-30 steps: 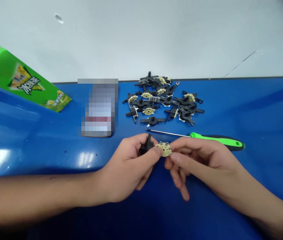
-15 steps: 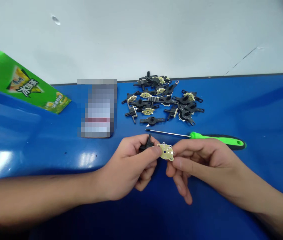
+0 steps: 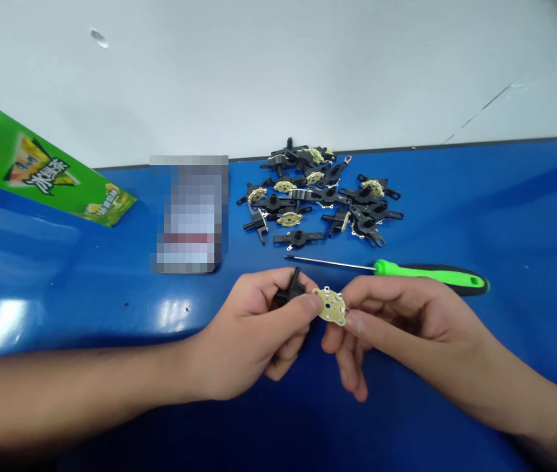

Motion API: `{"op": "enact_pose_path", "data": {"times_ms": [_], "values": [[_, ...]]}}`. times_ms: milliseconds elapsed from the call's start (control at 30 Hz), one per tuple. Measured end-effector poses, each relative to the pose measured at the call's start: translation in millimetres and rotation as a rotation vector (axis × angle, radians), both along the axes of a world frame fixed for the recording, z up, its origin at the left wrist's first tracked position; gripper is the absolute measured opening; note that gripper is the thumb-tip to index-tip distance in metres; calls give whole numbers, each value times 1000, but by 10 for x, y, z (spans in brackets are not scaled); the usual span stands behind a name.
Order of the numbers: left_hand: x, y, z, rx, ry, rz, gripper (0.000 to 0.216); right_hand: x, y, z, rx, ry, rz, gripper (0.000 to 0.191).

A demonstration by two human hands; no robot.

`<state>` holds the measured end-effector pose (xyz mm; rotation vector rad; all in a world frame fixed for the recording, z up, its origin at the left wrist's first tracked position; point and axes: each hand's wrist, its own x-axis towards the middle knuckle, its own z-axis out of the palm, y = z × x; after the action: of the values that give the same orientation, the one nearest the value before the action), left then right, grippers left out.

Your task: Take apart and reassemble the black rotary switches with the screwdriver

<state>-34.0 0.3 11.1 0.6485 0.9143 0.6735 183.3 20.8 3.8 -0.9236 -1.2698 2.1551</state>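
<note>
My left hand (image 3: 253, 334) is shut on a small black plastic part (image 3: 290, 289), which is mostly hidden by my fingers. My right hand (image 3: 401, 321) pinches a round cream-coloured disc with metal eyelets (image 3: 331, 305) between thumb and fingers. The disc's left edge sits against my left thumb tip. Beyond my hands lies a loose pile of black plastic parts and cream discs (image 3: 317, 193). A green-handled screwdriver (image 3: 426, 274) lies just beyond my right hand, its thin steel shaft pointing left.
The blue table's far edge meets a white wall. A green printed carton (image 3: 37, 167) leans at the far left. A pixelated box (image 3: 189, 216) stands left of the pile. The glossy tabletop shows bright reflections at the front left.
The cream disc has shifted slightly right and turned, showing its eyelets more fully. The whole scene has tilted slightly with my head, and the carton sits lower and further left.
</note>
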Motion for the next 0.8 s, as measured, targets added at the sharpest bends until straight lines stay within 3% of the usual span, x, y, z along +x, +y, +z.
{"op": "enact_pose_path", "data": {"times_ms": [233, 400, 500, 667, 800], "values": [[-5, -9, -42, 45, 21, -9, 36, -41, -50, 10, 106, -99, -51, 48], [22, -4, -26, 75, 81, -6, 36, -97, -63, 7, 173, -86, -131, 46], [36, 8, -9, 71, 80, -1, 36, -99, -52, 10, 145, -55, -171, 41], [29, 14, -6, 63, 76, 8, 35, -27, -41, 13, 111, -43, -41, 35], [25, 7, -3, 62, 55, 5, 37, 18, -45, -21, 16, 35, -43, 33]]}}
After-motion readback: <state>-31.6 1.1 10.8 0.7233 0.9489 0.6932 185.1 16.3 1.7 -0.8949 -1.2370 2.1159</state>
